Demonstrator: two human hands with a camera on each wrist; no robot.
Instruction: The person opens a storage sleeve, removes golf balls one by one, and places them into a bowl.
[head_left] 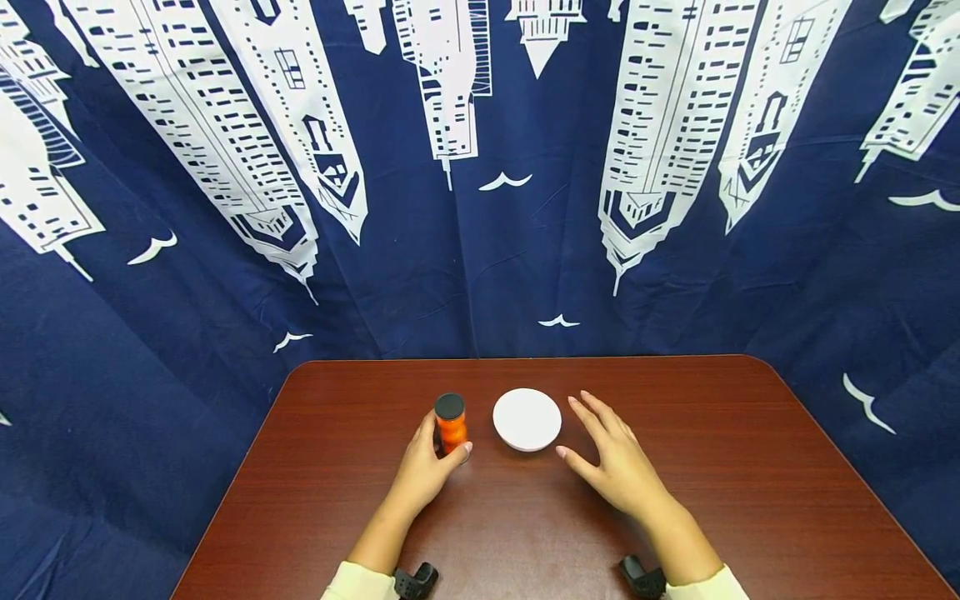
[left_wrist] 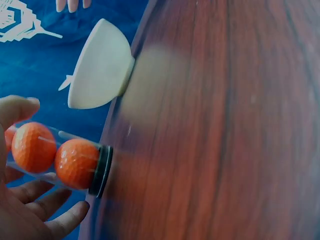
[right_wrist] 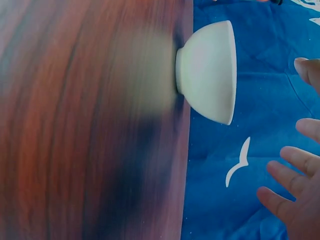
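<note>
A clear tube of orange golf balls [head_left: 452,432] with a dark cap stands upright on the table, its black base [left_wrist: 101,171] low against the wood. Around it my left hand [head_left: 424,473] is spread, thumb on one side and fingers on the other; in the left wrist view the thumb [left_wrist: 20,109] looks apart from the tube. A white bowl [head_left: 527,419] sits upright to the right of the tube. My right hand [head_left: 618,462] hovers just right of the bowl, fingers extended and parted, holding nothing; the right wrist view shows space between its fingers [right_wrist: 290,177] and the bowl [right_wrist: 210,72].
The brown wooden table [head_left: 712,433] has rounded far corners. Behind it and at its sides hangs a dark blue cloth [head_left: 465,275] printed with white buildings and birds. Dark bands [head_left: 416,581] circle both wrists.
</note>
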